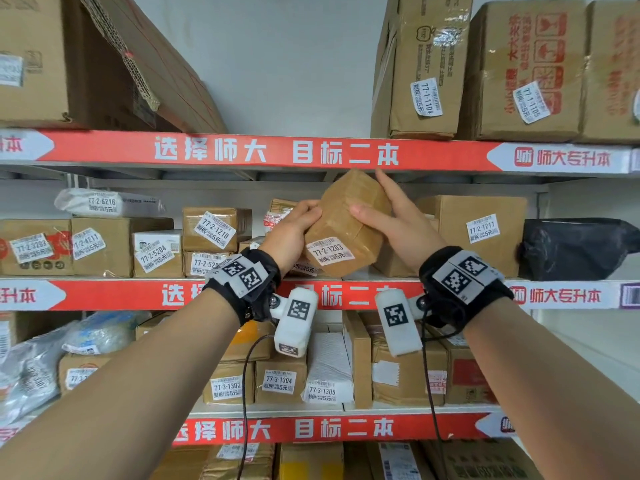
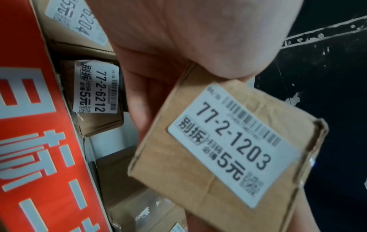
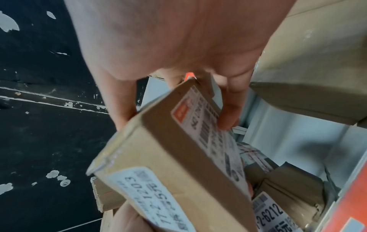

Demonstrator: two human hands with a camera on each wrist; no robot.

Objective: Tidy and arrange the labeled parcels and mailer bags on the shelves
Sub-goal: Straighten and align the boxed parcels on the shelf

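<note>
A small brown cardboard parcel [image 1: 346, 223] labeled 77-2-1203 is held tilted in front of the middle shelf [image 1: 114, 295]. My left hand [image 1: 294, 226] grips its left side, fingers curled behind it. My right hand [image 1: 394, 216] holds its right side, thumb across the front and fingers reaching up behind. The left wrist view shows the parcel [image 2: 228, 149] with its label facing the camera under my left hand [image 2: 188, 39]. In the right wrist view my right hand [image 3: 168, 97] pinches the parcel [image 3: 174, 157], whose shipping label faces the fingers [image 3: 228, 119].
The middle shelf holds labeled boxes such as 77-2-1210 [image 1: 214, 230], 77-2-1211 [image 1: 481, 230], 77-2-6212 [image 2: 97, 94] and a black mailer bag [image 1: 575, 251]. Large cartons [image 1: 519, 71] stand on the top shelf. More parcels [image 1: 280, 382] fill the lower shelf.
</note>
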